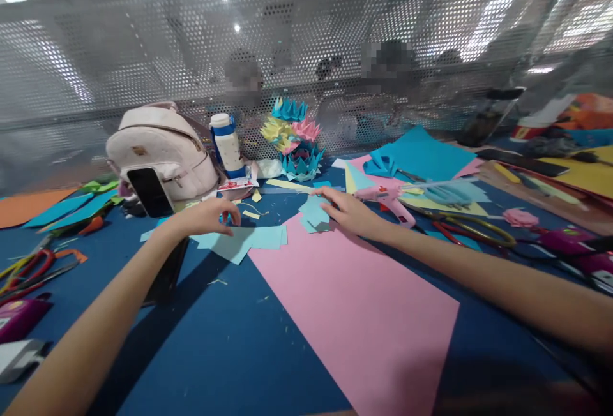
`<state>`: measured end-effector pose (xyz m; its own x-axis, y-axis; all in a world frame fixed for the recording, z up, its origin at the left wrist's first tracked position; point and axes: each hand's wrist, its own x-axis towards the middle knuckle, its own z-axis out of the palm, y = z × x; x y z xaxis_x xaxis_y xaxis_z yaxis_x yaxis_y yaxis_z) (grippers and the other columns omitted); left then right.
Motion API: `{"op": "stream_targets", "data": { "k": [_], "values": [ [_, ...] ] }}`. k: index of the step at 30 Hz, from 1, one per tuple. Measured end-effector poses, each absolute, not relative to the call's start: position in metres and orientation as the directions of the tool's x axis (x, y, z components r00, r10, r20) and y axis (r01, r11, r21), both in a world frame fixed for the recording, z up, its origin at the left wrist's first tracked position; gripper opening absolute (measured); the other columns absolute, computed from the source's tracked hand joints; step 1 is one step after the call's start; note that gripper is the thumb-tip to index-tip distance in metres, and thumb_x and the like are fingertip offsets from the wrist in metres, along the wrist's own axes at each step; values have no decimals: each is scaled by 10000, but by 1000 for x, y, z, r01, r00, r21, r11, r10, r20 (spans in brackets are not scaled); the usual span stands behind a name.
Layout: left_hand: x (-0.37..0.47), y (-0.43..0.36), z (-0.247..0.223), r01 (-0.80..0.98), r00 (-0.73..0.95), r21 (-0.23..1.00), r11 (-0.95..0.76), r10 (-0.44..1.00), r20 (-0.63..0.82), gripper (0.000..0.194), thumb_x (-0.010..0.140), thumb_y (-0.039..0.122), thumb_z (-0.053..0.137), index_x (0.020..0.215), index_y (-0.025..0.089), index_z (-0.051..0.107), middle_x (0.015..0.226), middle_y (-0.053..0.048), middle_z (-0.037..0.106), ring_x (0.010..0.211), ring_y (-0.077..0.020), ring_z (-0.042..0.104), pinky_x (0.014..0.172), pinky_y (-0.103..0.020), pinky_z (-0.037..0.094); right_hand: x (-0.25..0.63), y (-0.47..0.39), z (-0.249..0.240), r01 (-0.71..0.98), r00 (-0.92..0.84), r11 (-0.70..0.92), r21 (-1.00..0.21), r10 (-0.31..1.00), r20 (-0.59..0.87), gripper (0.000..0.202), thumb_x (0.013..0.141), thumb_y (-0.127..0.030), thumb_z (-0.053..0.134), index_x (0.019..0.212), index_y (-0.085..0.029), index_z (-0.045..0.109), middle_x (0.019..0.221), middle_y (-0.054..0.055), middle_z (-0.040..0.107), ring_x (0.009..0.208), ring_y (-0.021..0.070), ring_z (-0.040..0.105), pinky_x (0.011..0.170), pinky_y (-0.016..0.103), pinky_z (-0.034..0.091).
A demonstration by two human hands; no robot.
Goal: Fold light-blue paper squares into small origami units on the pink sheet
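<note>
My left hand point(211, 215) hovers over a row of overlapping light blue paper pieces point(239, 242), its fingers curved and the thumb apart from them. A bit of brighter blue shows by those fingers; I cannot tell whether they touch it. My right hand point(352, 212) has its thumb and fingers closed on the edge of a small pile of light blue paper squares point(315, 214). That pile is at the far end of a large pink paper sheet point(364, 301), which runs toward me across the blue table point(230, 352).
Behind stand a pale backpack point(163, 148), a phone point(149, 193), a bottle point(227, 148) and folded paper flowers point(294, 138) before a perforated metal screen point(191, 52). Right lie a pink glue gun point(387, 201), scissors point(474, 228) and blue paper point(426, 151). More scissors point(33, 272) lie left.
</note>
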<state>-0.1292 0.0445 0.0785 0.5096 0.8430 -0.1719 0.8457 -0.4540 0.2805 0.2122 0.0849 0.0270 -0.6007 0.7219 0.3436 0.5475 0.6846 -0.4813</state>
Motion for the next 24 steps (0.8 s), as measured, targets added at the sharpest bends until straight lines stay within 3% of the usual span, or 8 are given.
{"op": "stream_targets", "data": {
  "k": [2, 7, 12, 14, 15, 18, 21, 24],
  "values": [
    [-136, 47, 70, 856, 505, 258, -448, 832, -228, 247, 645, 235, 708, 885, 179, 700, 914, -41, 694, 811, -200, 608, 699, -261, 430, 209, 90, 25, 633, -641, 715, -297, 699, 317, 363, 921, -172, 391, 1261, -143, 514, 1243, 128, 591, 1100, 275, 559, 920, 417, 443],
    [-140, 52, 54, 850, 513, 261, -458, 831, -214, 193, 549, 175, 737, 738, 176, 699, 790, -28, 668, 752, -202, 590, 663, -254, 396, 198, 81, 27, 626, -709, 779, -30, 585, 395, 429, 877, -143, 468, 1303, -106, 490, 1247, 179, 547, 1136, 328, 491, 964, 488, 405],
    [-133, 44, 70, 805, 562, 327, -496, 814, -148, 79, 629, 207, 732, 653, 173, 666, 811, -31, 689, 782, -200, 603, 735, -269, 410, 188, 63, 43, 523, -754, 852, -38, 483, 445, 370, 880, -128, 464, 1243, -148, 535, 1228, 138, 567, 1140, 289, 499, 963, 459, 418],
    [-123, 36, 82, 746, 595, 427, -512, 800, -79, 120, 722, 289, 701, 734, 176, 664, 880, -33, 701, 846, -202, 619, 780, -271, 428, 185, 56, 49, 472, -772, 877, -94, 462, 436, 334, 885, -126, 467, 1205, -153, 560, 1215, 126, 586, 1137, 278, 508, 972, 453, 409],
    [-116, 32, 87, 667, 604, 556, -496, 797, -14, 164, 731, 321, 707, 745, 167, 654, 838, -36, 696, 822, -203, 626, 756, -269, 441, 184, 52, 52, 448, -776, 881, -149, 466, 425, 315, 889, -130, 472, 1187, -156, 572, 1199, 119, 600, 1132, 271, 515, 972, 446, 409],
    [-89, 17, 95, 344, 505, 870, -353, 851, 145, 230, 741, 349, 724, 835, 167, 619, 669, 2, 647, 629, -152, 617, 600, -230, 448, 180, 40, 60, 370, -778, 822, -432, 529, 340, 279, 904, -170, 501, 1170, -176, 587, 1180, 96, 617, 1121, 236, 542, 954, 403, 436],
    [-57, 1, 92, 96, 280, 930, -354, 907, 316, 281, 705, 301, 770, 902, 155, 631, 735, -21, 685, 692, -162, 657, 618, -224, 485, 175, 27, 67, 236, -839, 635, -735, 515, 176, 398, 872, -278, 611, 1257, -205, 542, 1256, 79, 586, 1132, 211, 551, 903, 346, 486],
    [-30, -12, 85, 9, 75, 912, -409, 910, 407, 239, 743, 287, 740, 929, 156, 668, 810, -36, 712, 739, -159, 664, 642, -226, 510, 171, 17, 63, 159, -872, 416, -895, 485, 70, 390, 859, -323, 638, 1219, -188, 574, 1200, 78, 620, 1093, 200, 575, 877, 325, 502]
  ]
}}
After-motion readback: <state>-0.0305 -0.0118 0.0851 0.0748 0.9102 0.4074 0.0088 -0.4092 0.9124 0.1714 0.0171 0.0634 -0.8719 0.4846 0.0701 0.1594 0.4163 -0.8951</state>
